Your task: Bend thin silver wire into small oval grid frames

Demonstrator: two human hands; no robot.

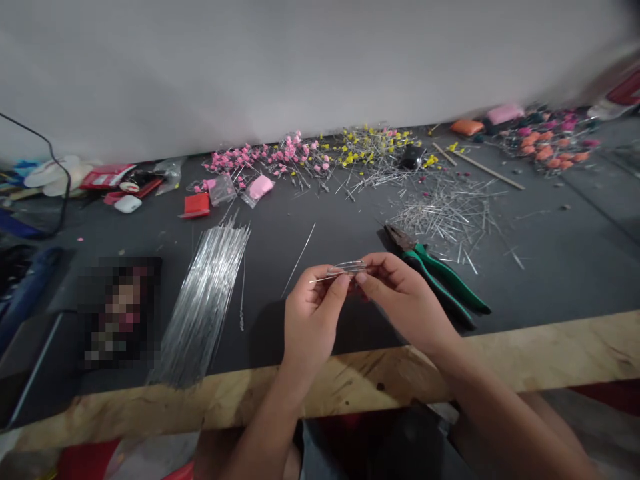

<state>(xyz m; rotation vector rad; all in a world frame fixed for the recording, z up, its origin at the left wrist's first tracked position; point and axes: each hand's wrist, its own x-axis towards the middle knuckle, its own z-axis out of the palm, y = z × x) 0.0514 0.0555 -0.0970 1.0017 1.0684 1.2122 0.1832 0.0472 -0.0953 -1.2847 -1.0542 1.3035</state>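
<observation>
My left hand (pixel 313 310) and my right hand (pixel 400 293) meet above the dark work mat (pixel 550 267) near its front edge. Both pinch a small bunch of thin metal pins (pixel 345 269) held level between the fingertips. The fingers of both hands are closed on the bunch. A big bundle of long silver wires (pixel 205 303) lies to the left of my left hand. Green-handled pliers (pixel 440 277) rest just right of my right hand.
Cut short pins (pixel 450 213) are scattered behind the pliers. Pink-headed pins (pixel 270 160) and yellow-headed pins (pixel 375 143) lie along the wall, orange and pink pieces (pixel 545 143) at far right. A single wire (pixel 299 260), a red box (pixel 196 205) and a plywood edge (pixel 550 353) are also there.
</observation>
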